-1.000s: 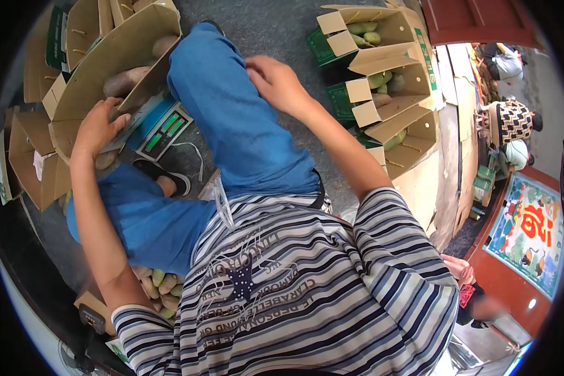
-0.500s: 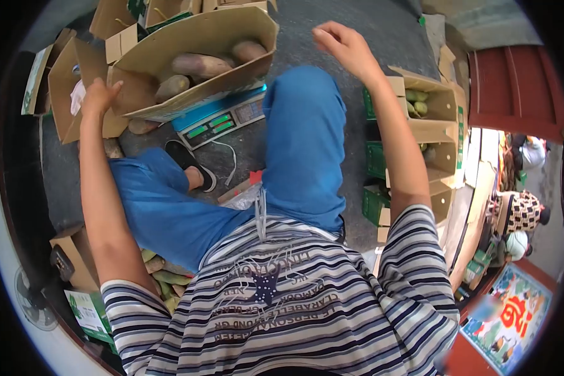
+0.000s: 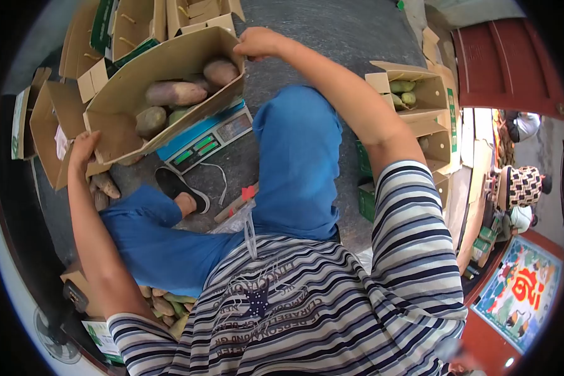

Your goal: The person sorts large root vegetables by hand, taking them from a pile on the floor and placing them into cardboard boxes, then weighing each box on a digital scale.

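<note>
An open cardboard box [image 3: 122, 122] holding several large purple-brown and greenish root vegetables [image 3: 177, 93] rests on a blue-topped digital scale [image 3: 210, 138] with lit green displays. My left hand [image 3: 83, 150] grips the box's near left edge. At the far right corner of the same box, my right hand [image 3: 257, 44] has its fingers closed on the edge. The box hides most of the scale's top.
More open boxes [image 3: 138, 28] stand behind and left. On the right are boxes [image 3: 432, 94] with green vegetables. Loose roots [image 3: 104, 185] lie by my shoe [image 3: 182, 189]; a white cord [image 3: 222, 182] crosses the floor. People [image 3: 521, 125] are outside at right.
My right hand has come in from the right and taken hold of the box's far corner. My left hand stays at the left edge. In view, box and scale sit slightly further left.
</note>
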The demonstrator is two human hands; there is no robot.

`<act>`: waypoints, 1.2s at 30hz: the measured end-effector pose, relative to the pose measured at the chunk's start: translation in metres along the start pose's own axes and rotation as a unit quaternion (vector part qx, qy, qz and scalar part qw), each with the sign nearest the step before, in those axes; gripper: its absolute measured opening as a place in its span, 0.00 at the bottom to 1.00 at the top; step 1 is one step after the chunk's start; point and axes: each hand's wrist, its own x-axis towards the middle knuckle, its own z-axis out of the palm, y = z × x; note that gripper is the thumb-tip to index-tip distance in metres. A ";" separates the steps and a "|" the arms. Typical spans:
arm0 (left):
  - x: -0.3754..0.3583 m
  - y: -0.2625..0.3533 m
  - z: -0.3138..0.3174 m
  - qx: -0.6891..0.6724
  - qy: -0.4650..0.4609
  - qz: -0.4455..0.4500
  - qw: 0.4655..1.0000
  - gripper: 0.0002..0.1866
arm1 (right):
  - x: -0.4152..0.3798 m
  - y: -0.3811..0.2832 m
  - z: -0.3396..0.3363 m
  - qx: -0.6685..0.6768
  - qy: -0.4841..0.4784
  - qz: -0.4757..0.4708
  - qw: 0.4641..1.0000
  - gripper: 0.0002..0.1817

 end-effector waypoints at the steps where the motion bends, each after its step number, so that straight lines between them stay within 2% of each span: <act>1: -0.005 0.005 0.000 0.016 -0.003 -0.005 1.000 0.12 | -0.002 0.000 0.001 -0.047 0.033 -0.015 0.998 0.17; 6: -0.023 0.039 0.013 0.055 -0.020 0.053 0.997 0.12 | -0.012 0.027 -0.009 -0.070 0.042 -0.013 0.997 0.14; 7: -0.031 0.052 0.021 0.060 -0.026 0.060 0.996 0.12 | -0.016 0.039 -0.014 -0.018 0.054 -0.009 0.998 0.14; 8: -0.040 0.066 0.032 0.043 -0.042 0.080 0.995 0.12 | -0.021 0.054 -0.019 0.036 0.064 -0.004 0.997 0.14; 9: -0.050 0.082 0.045 0.027 -0.058 0.100 0.993 0.12 | -0.023 0.074 -0.028 0.031 0.061 -0.020 0.997 0.15; 11: -0.065 0.114 0.080 -0.039 -0.096 0.121 0.987 0.09 | -0.040 0.103 -0.053 0.071 0.074 0.028 0.994 0.15; 12: -0.071 0.129 0.102 -0.091 -0.120 0.164 0.975 0.09 | -0.041 0.126 -0.063 0.072 0.104 0.032 0.991 0.15; 13: -0.073 0.144 0.121 -0.078 -0.139 0.163 0.974 0.09 | -0.037 0.153 -0.076 0.072 0.117 0.044 0.990 0.16; 14: -0.068 0.155 0.141 -0.079 -0.160 0.153 0.972 0.09 | -0.032 0.180 -0.093 0.022 0.118 0.053 0.991 0.17; 15: -0.075 0.176 0.169 -0.122 -0.152 0.172 0.966 0.08 | -0.045 0.183 -0.112 0.007 0.157 0.066 0.985 0.13; 16: -0.066 0.186 0.195 -0.160 -0.160 0.175 0.958 0.09 | -0.049 0.197 -0.129 -0.006 0.179 0.098 0.979 0.14; 17: -0.063 0.206 0.212 -0.108 -0.162 0.173 0.966 0.10 | -0.054 0.208 -0.150 -0.082 0.183 0.123 0.972 0.16; 18: -0.058 0.223 0.235 -0.150 -0.185 0.186 0.953 0.10 | -0.050 0.246 -0.169 -0.123 0.201 0.128 0.964 0.20; 19: -0.050 0.238 0.256 -0.162 -0.199 0.184 0.949 0.10 | -0.082 0.215 -0.180 -0.132 0.234 0.172 0.948 0.11; 20: -0.051 0.255 0.279 -0.194 -0.197 0.186 0.943 0.11 | -0.080 0.249 -0.193 -0.172 0.290 0.146 0.930 0.12; 21: -0.039 0.262 0.305 -0.197 -0.197 0.209 0.937 0.12 | -0.085 0.273 -0.209 -0.170 0.278 0.161 0.932 0.13; 22: -0.021 0.264 0.338 -0.181 -0.164 0.242 0.939 0.13 | -0.097 0.276 -0.216 -0.238 0.306 0.201 0.899 0.12; 23: -0.010 0.268 0.363 -0.115 -0.137 0.294 0.939 0.13 | -0.105 0.295 -0.223 -0.242 0.311 0.207 0.896 0.16; 25: -0.021 0.282 0.399 -0.165 -0.196 0.216 0.942 0.16 | -0.116 0.334 -0.231 -0.248 0.321 0.216 0.888 0.22; 27: -0.006 0.275 0.433 -0.133 -0.275 0.242 0.921 0.16 | -0.115 0.359 -0.215 -0.276 0.341 0.264 0.859 0.23; 28: -0.022 0.283 0.426 -0.137 -0.292 0.242 0.915 0.16 | -0.115 0.373 -0.204 -0.290 0.350 0.288 0.842 0.23; 29: -0.030 0.288 0.416 -0.107 -0.309 0.255 0.910 0.16 | -0.101 0.401 -0.192 -0.228 0.428 0.280 0.828 0.21; 30: -0.033 0.289 0.406 -0.076 -0.325 0.267 0.904 0.16 | -0.091 0.401 -0.182 -0.210 0.434 0.247 0.841 0.20; 31: -0.035 0.287 0.395 -0.043 -0.343 0.279 0.896 0.16 | -0.090 0.352 -0.166 -0.171 0.400 0.222 0.873 0.19; 32: -0.035 0.281 0.381 0.000 -0.319 0.340 0.885 0.16 | -0.079 0.314 -0.138 -0.215 0.422 0.161 0.866 0.17; 33: -0.038 0.273 0.364 0.021 -0.301 0.361 0.883 0.15 | -0.087 0.252 -0.123 -0.139 0.297 0.122 0.937 0.17; 34: -0.044 0.264 0.346 0.041 -0.281 0.380 0.880 0.14 | -0.085 0.228 -0.092 -0.104 0.275 -0.077 0.953 0.19; 35: -0.055 0.257 0.326 0.059 -0.268 0.390 0.879 0.13 | -0.082 0.195 -0.061 0.010 0.204 -0.015 0.979 0.21; 36: -0.067 0.254 0.304 0.077 -0.254 0.404 0.876 0.13 | -0.073 0.173 -0.039 -0.009 0.139 -0.046 0.989 0.20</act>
